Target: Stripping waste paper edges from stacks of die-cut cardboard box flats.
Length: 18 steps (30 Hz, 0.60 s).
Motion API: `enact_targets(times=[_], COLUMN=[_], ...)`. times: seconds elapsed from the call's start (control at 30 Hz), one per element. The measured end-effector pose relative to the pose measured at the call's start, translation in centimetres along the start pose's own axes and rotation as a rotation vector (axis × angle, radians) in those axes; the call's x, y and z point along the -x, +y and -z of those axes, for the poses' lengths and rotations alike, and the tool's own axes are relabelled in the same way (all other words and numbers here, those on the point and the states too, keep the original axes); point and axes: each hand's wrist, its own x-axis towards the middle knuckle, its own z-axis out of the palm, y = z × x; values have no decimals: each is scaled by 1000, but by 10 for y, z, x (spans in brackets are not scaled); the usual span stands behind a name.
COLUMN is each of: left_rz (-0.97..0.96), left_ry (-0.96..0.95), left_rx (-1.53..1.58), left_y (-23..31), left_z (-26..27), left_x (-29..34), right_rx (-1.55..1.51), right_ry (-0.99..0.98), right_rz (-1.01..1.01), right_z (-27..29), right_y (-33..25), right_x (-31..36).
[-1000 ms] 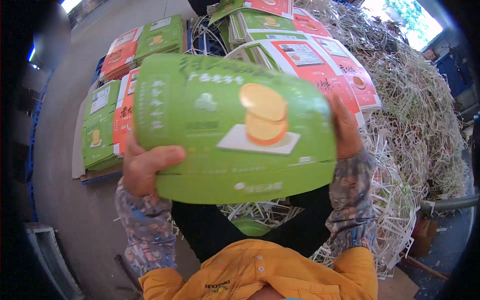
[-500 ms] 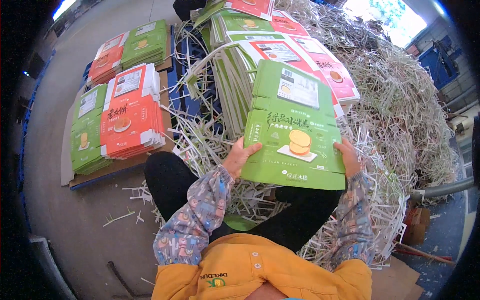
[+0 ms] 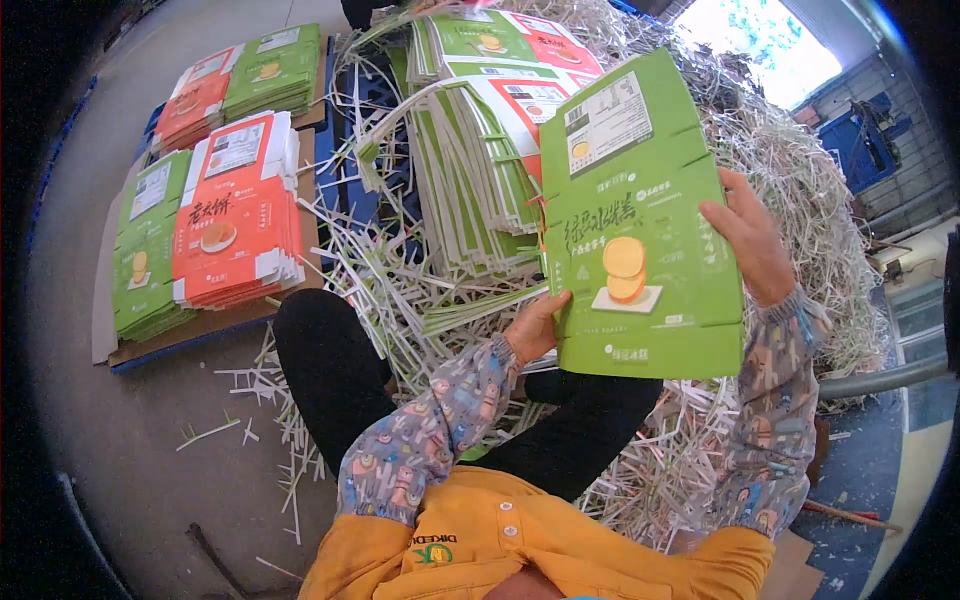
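Holding flat green carton (image 3: 650, 210): left fingers (image 3: 549, 307) low, right fingers (image 3: 729, 217) higher.

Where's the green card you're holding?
In the head view, the green card is right of centre, between the left hand and right hand, with paper shreds behind.

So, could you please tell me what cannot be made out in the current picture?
All in the head view:
Left hand: most fingers hidden behind the flat green carton.
The carton's underside: facing away from the camera.
Large stack: right part covered by that carton.
Dark shape: cut off by top edge.
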Motion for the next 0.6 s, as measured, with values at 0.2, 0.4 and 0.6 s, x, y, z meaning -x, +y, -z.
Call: enact_targets(times=[0.2,0.4,0.6], left_rz=[11,-141,-333], left_ry=[28,171,349], left_rx=[-16,-186,-748], left_y=[-5,38,111], left_z=[10,-17,-16], left_x=[0,3,24], right_rx=[311,-9,-449], right_ry=[34,55,204], right_rz=[120,167,110], right_z=[-11,8,-8], right_y=[5,1,108], right_x=[-8,-1,-15])
